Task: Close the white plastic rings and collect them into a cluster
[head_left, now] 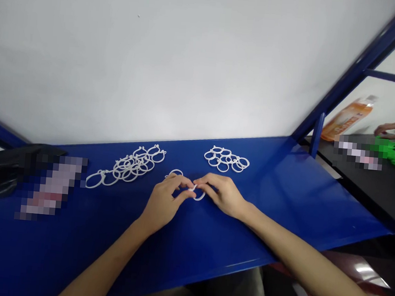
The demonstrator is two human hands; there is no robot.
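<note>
Near the middle of the blue table (210,241), between the fingertips of both hands, find the white ring (198,199). At the left hand (165,200), thumb and forefinger pinched on the small far part of the ring; at the right hand (224,194), a matching pinch from the other side, almost meeting the left.

Keep both pinches light and close to that spot, for good control without bending the hoop out of round. Better to steady with one hand and apply force with the other; impossible to tell which does which, with the contact mostly hidden behind fingertips. Stay low over the table in case of a slip.

As for direction: visible curve turned toward the near edge and slightly right, pinched part on the far-left side. Round, so without a true long axis; take the line from pinch to curve as a guide, far left to near right. Hard to judge the tilt.

Just beyond the left hand, a loose ring (177,170), partly covered. Farther left, a long heap (134,165) of overlapping white rings, knobs mostly pointing away; beyond the right hand, a smaller cluster (229,159).
</note>
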